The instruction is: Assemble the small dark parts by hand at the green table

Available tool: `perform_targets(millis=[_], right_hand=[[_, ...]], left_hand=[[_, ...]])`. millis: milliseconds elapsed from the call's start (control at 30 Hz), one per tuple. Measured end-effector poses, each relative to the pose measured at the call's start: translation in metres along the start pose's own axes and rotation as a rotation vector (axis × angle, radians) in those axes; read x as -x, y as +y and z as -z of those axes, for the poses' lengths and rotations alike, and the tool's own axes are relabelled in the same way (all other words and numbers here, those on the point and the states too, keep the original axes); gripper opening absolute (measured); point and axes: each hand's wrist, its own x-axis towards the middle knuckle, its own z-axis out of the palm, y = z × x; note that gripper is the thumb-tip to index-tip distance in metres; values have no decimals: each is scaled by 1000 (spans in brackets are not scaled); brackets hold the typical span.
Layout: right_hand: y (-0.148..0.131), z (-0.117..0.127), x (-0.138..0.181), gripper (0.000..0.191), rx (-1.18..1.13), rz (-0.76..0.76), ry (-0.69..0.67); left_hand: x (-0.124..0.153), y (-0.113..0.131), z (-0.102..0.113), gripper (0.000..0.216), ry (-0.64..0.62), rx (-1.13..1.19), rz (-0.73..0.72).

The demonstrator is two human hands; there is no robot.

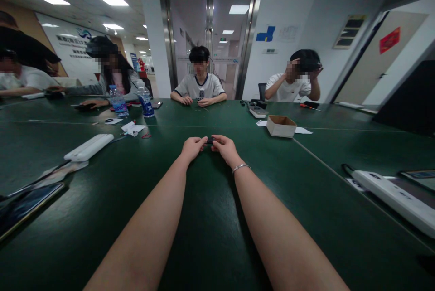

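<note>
A small, dark black thing (210, 140) sits between the two hands, over the middle of the green table (212, 218). It looks short and flat, but fingers hide its ends and it is too small to see well. The left hand (194, 147) pinches one end, its fingers nearly closed. The right hand (224, 147) pinches the other end the same way. Farther off, to the right, is an open box (281, 131).

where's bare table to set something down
Bare green tabletop lies between the left forearm and left white strip, between the right forearm and right white strip, and, smaller, between the right hand and open box. It's crowded around the bottles and paper scraps.
</note>
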Motion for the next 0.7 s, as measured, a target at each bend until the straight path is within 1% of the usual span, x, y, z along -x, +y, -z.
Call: perform_targets(millis=[100,233,467,700], right_hand=[[-1,0,0,24,11,10,-15],[-1,0,1,24,17,18,-17],[-3,-1,1,22,4,0,14],[-5,-3,2,15,27,-10,36]], left_hand=[[-1,-2,-1,48,7,5,0],[-3,-6,-2,47,-5,5,2],[-7,-11,-5,34,20,6,-35],[-8,-12,-7,24,30,155,-83]])
